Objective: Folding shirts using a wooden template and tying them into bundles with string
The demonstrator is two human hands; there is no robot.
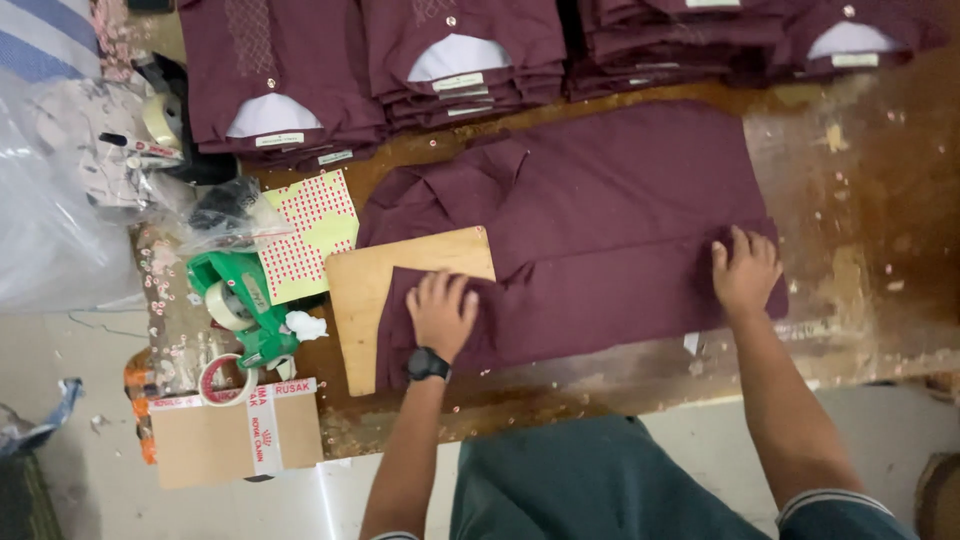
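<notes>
Now both hands, left point(441, 312) and right point(745, 270), press flat and open on the folded maroon cotton shirt point(600, 220) over the pale wooden folding board point(375, 290), mid-fold; likely next, a crisp crease.

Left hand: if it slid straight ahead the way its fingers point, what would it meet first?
The left hand presses flat on the maroon shirt, fingers pointing up the table. Straight ahead it would probably first reach the bare strip of wooden folding board past the folded edge, then more shirt fabric.
</notes>
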